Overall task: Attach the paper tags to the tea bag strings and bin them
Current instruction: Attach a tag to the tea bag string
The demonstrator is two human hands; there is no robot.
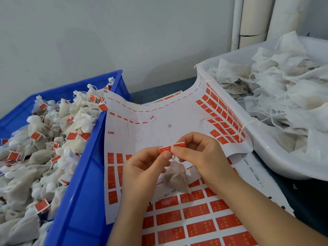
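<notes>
Tag (pixel 166 149) txt illegible; bag (pixel 175 176) partly hidden.

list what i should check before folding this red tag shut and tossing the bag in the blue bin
1. Grip: left hand and right hand pinch the red paper tag: ok.
2. The thin white string crosses the tag's middle: ok.
3. Tag folded shut over the string: not ok, it lies open.
4. Sticky side facing the string: cannot tell.
5. The small mesh tea bag hangs below the tag: ok.
6. The blue plastic bin stands open at the left: ok.
</notes>
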